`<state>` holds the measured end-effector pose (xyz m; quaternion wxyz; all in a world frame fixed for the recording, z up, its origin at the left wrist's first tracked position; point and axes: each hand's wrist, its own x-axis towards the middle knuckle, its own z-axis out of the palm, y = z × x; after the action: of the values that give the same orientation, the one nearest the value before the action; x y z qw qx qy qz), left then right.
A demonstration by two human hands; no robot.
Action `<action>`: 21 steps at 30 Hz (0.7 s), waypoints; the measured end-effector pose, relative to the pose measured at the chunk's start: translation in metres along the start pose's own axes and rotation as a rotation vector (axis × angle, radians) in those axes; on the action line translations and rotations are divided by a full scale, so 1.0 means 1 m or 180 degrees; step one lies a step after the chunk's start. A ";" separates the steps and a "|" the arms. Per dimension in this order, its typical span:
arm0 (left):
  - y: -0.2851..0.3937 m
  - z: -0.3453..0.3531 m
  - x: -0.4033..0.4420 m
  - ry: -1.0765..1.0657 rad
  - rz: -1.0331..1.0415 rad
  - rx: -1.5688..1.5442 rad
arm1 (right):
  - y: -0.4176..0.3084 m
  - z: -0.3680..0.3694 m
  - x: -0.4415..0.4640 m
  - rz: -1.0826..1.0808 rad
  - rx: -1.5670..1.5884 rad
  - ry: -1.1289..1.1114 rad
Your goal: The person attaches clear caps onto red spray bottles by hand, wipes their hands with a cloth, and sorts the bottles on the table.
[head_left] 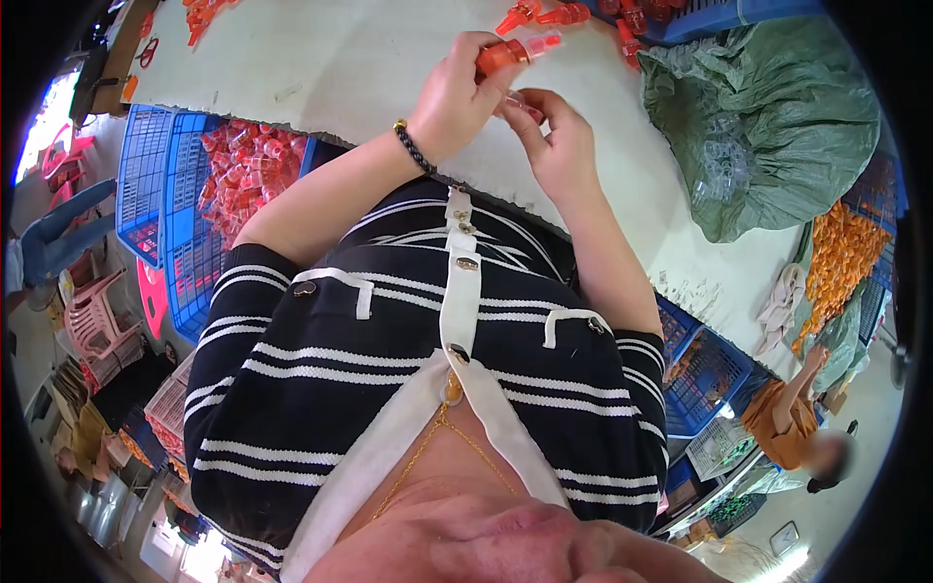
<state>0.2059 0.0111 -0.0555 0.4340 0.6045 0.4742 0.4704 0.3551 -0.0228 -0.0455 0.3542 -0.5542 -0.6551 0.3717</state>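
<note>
My left hand [455,97], with a dark beaded bracelet at the wrist, is closed around a small red bottle-shaped plastic piece [501,56]. Its clear end with an orange tip points to the right. Just below it, my right hand [559,136] pinches a small clear-and-reddish plastic piece [525,107] between thumb and fingers. Both hands are close together above the white tabletop [350,73]. Similar red pieces [544,15] lie on the table beyond my hands. The fingers partly cover both held pieces.
A blue crate [185,253] with many red pieces [253,170] stands at left. At right, a green bag [787,126] holds clear plastic parts [724,165]. Orange pieces [841,262] fill a container beyond it. Another person [782,418] is at lower right.
</note>
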 end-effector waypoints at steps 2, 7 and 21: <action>-0.001 -0.004 -0.003 -0.0004 0.0514 0.0220 | 0.007 0.005 -0.003 0.0737 0.0869 -0.0264; 0.002 -0.017 -0.009 -0.0319 0.1487 0.1190 | 0.039 0.024 -0.010 0.1733 0.3148 -0.0856; 0.035 -0.208 -0.052 -0.0243 -0.0084 0.2856 | 0.054 -0.015 0.030 0.0355 0.0248 -0.0002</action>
<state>0.0026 -0.0300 0.0077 0.1521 0.7438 0.6225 0.1900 0.3897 0.0141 -0.0842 0.3541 -0.5756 -0.6084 0.4162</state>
